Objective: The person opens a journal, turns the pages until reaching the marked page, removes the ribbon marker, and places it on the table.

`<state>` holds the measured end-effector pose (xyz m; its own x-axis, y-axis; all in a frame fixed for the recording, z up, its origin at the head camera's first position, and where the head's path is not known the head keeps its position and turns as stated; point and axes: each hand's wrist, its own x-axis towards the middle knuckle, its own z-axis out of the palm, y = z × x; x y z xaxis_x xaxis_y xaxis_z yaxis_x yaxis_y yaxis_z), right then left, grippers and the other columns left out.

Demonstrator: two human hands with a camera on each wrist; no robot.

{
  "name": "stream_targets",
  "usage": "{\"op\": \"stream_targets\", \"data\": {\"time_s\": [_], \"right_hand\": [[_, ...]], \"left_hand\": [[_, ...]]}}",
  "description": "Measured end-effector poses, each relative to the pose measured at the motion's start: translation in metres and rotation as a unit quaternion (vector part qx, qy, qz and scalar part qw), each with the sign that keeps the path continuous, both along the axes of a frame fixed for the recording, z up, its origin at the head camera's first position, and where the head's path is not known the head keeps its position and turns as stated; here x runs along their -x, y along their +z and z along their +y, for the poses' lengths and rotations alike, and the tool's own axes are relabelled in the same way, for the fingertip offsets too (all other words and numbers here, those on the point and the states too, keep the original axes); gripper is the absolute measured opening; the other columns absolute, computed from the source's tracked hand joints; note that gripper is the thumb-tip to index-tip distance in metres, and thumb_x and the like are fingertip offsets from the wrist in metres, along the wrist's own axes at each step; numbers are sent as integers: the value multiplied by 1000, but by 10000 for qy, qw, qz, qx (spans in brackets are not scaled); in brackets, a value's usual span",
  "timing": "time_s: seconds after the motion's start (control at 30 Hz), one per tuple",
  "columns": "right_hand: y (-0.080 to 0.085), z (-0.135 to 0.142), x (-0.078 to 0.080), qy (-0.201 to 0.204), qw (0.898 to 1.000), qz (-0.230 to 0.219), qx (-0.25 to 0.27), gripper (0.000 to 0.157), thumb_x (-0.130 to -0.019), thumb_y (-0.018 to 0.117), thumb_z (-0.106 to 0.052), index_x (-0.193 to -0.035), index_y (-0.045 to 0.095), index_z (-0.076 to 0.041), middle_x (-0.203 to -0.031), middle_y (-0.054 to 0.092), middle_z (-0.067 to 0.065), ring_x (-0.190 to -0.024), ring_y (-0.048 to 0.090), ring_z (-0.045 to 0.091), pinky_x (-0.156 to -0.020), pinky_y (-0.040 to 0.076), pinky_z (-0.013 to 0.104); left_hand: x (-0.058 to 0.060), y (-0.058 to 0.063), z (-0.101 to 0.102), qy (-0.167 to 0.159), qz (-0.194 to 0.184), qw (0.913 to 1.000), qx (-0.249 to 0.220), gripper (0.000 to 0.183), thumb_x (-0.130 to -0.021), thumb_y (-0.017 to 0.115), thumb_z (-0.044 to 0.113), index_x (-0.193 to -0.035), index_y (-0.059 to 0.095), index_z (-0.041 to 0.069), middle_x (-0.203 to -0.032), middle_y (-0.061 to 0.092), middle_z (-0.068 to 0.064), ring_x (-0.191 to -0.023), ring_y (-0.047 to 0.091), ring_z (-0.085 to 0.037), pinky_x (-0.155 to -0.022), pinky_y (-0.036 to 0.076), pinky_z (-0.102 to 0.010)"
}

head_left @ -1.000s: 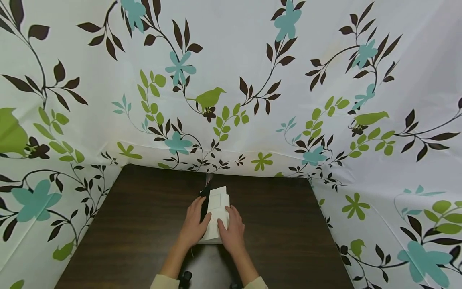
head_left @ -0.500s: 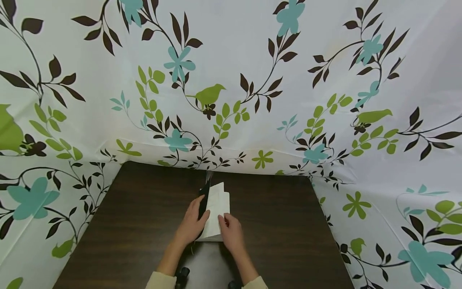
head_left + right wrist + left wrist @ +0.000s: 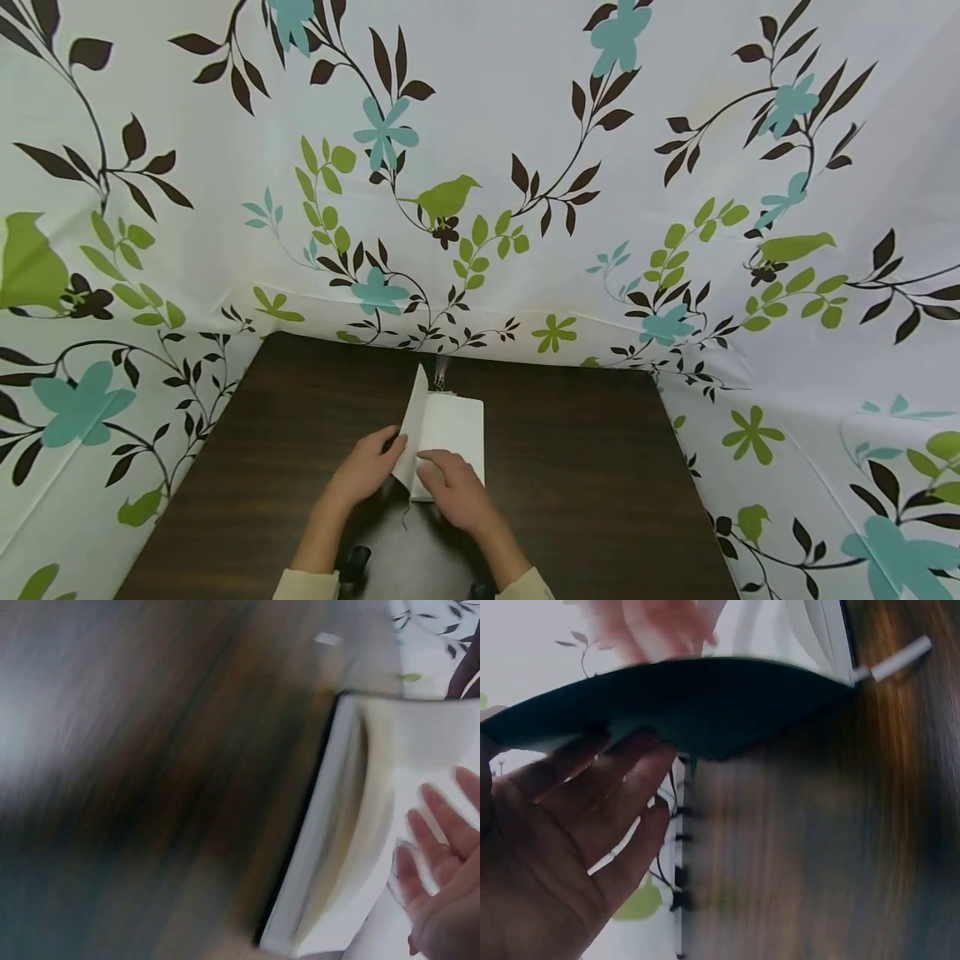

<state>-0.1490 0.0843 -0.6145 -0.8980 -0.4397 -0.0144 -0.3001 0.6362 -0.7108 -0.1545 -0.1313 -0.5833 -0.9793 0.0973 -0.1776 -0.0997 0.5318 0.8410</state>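
Observation:
A notebook (image 3: 459, 429) with pale pages and a dark cover (image 3: 682, 705) lies on the table, its front cover lifted upright toward the left. My left hand (image 3: 366, 468) holds this cover near its outer edge, fingers behind it and thumb on the inner side, as the left wrist view shows. Over the lower part of the page, close to the fold, is my right hand (image 3: 456, 490). Its fingers look loosely extended in the right wrist view, with the page block (image 3: 337, 825) beside it. A thin ribbon (image 3: 406, 517) trails from the notebook's lower end.
The dark wooden table (image 3: 585, 475) extends on both sides of the notebook. A white cloth (image 3: 510, 150) printed with leaves, flowers and birds hangs behind it and at the sides. A pale grey area (image 3: 416, 558) lies between my forearms at the near edge.
The front cover has swung up and left from the page block, with my left hand moving left along with it. My right hand has shifted left from the page edge to near the fold.

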Motion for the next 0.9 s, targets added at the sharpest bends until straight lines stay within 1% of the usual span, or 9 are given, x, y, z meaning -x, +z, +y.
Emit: {"op": "stream_targets", "data": {"time_s": [0.07, 0.13, 0.23, 0.33, 0.43, 0.53, 0.73, 0.83, 0.9], "right_hand": [[-7, 7, 2, -48, 9981, 243, -568, 37, -111, 58, -41, -140, 71, -21, -145, 69, 1, -137, 61, 28, -109, 50, 58], [-13, 14, 3, -27, 9935, 502, -1017, 32, -108, 64, -38, -133, 73, -19, -140, 70, 2, -131, 63, 28, -106, 52, 54], [-18, 24, 5, 13, 9884, 667, -1361, 29, -106, 67, -36, -127, 75, -19, -134, 69, 0, -123, 64, 24, -102, 55, 44], [-20, 31, 6, 110, 9817, 868, -1693, 31, -103, 72, -40, -126, 75, -19, -130, 68, -1, -117, 64, 21, -96, 57, 38], [-23, 36, 8, 240, 9724, 1052, -2067, 40, -97, 78, -44, -129, 74, -21, -130, 67, -1, -116, 64, 20, -93, 58, 37], [-24, 38, 9, 360, 9678, 1109, -2232, 47, -93, 84, -44, -132, 73, -22, -133, 66, -2, -117, 63, 20, -93, 58, 36], [-21, 39, 11, 450, 9702, 872, -2214, 48, -92, 86, -38, -135, 71, -22, -136, 66, -2, -120, 64, 20, -97, 57, 37], [-17, 39, 11, 523, 9666, 849, -2362, 44, -94, 84, -38, -134, 73, -24, -137, 68, -3, -122, 66, 20, -99, 57, 43], [-13, 40, 11, 601, 9608, 933, -2541, 34, -96, 82, -38, -127, 78, -26, -138, 71, -6, -122, 69, 19, -100, 58, 46]], "left_hand": [[-1, -2, -5, -1, -56, 10000, 42, 65, -115, 50, 40, -156, 47, -10, -160, 50, -31, -151, 45, -49, -120, 39, -66], [-2, -5, -12, -10, -90, 9999, 46, 68, -115, 50, 43, -156, 47, -11, -161, 49, -32, -152, 44, -50, -121, 38, -66], [-5, -8, -22, -17, -121, 9999, 27, 70, -115, 48, 45, -156, 46, -12, -160, 49, -33, -152, 44, -51, -120, 38, -67], [-7, -9, -29, -8, -118, 9999, -39, 67, -116, 47, 44, -154, 51, -10, -156, 55, -31, -150, 47, -49, -119, 40, -66], [-8, -8, -29, -5, -69, 9999, -151, 56, -116, 47, 42, -146, 63, -2, -145, 67, -23, -142, 58, -43, -117, 45, -62], [-8, -8, -28, 4, -6, 9998, -202, 48, -116, 47, 40, -137, 71, 5, -133, 75, -13, -134, 65, -35, -113, 49, -59], [-8, -4, -26, -48, 15, 9998, -166, 47, -116, 47, 39, -136, 72, 4, -126, 77, -10, -127, 68, -31, -109, 51, -56], [-9, -3, -26, -39, -1, 9998, -208, 43, -116, 47, 37, -130, 74, 6, -117, 78, -7, -117, 70, -24, -104, 54, -50], [-10, -2, -27, -19, -12, 9997, -225, 41, -117, 47, 36, -125, 75, 7, -109, 78, -4, -107, 69, -19, -98, 54, -46]]}}
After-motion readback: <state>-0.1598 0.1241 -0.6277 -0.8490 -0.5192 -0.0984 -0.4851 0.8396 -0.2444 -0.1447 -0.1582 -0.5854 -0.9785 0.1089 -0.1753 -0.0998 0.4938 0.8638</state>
